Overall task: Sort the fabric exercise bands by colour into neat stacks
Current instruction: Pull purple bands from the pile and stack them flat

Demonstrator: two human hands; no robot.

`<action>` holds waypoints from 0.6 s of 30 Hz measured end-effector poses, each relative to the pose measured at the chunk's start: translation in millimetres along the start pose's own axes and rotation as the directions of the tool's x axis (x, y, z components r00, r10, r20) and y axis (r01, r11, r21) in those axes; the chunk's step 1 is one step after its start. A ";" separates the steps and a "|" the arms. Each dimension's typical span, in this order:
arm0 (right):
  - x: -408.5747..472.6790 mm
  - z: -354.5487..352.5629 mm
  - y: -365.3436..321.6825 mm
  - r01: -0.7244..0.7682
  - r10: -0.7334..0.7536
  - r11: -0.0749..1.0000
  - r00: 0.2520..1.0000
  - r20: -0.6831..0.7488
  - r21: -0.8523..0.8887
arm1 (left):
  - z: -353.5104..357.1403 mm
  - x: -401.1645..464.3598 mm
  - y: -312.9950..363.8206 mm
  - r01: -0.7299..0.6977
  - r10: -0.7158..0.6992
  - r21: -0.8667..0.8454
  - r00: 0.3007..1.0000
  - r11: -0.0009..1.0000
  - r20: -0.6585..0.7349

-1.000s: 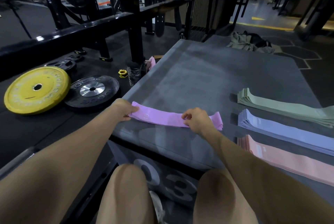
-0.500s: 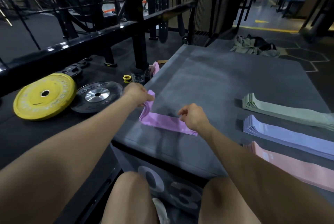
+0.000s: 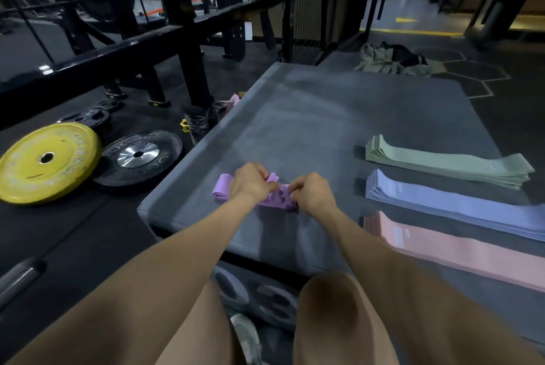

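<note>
Left hand [image 3: 252,183] and right hand [image 3: 312,193] each pinch purple bands [image 3: 224,189] on bench [image 3: 309,117]. Grip tight at folded middle. Bands bunched, soft purple.

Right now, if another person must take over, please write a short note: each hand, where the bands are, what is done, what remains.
Left hand and right hand: both pinch the folded lilac bands near the platform's front left corner.
Done: green stack, blue-violet stack and pink stack lie in a neat row on the right.
Left: straighten the lilac bands and set them down as a fourth stack.
</note>
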State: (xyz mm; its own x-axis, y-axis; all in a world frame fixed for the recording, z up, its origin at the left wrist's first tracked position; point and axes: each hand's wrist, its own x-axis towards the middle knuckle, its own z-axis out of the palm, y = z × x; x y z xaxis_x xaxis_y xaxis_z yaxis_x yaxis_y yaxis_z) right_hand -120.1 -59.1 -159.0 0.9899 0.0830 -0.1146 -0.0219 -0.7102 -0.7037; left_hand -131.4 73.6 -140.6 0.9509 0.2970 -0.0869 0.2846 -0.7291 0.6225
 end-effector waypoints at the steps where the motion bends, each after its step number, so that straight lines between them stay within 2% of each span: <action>1: -0.5 0.3 0.8 -0.001 0.001 1.000 1.000 0.005 0.015 | 3.3 -0.4 -0.5 -0.005 0.005 0.009 1.000 1.000 -0.008; 5: -0.4 -0.5 1.7 0.003 -0.003 0.998 1.000 0.005 0.064 | 10.5 -1.3 -0.2 -0.014 0.014 0.043 1.000 0.999 -0.004; 10: 1.8 1.7 6.3 0.021 -0.021 0.997 1.000 0.004 0.074 | 5.9 -1.8 0.0 -0.055 0.047 0.090 0.995 0.994 0.091; 14: -0.2 1.4 5.8 0.036 -0.038 0.997 0.999 0.034 0.066 | 3.8 -0.7 -8.8 -0.099 0.099 -0.009 0.982 0.995 0.160; 18: -4.6 -0.3 5.9 0.040 -0.046 0.997 0.996 0.083 0.070 | 8.8 -6.8 -13.3 -0.164 0.160 0.002 0.968 0.987 0.193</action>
State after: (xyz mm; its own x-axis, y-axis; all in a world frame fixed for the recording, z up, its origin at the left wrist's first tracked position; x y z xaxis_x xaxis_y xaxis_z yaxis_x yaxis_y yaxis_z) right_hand -124.6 -63.9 -162.4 0.9750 0.1729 -0.1396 0.0081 -0.6554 -0.7552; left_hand -140.6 75.9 -155.1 0.9895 0.0518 -0.1346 0.1255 -0.7690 0.6268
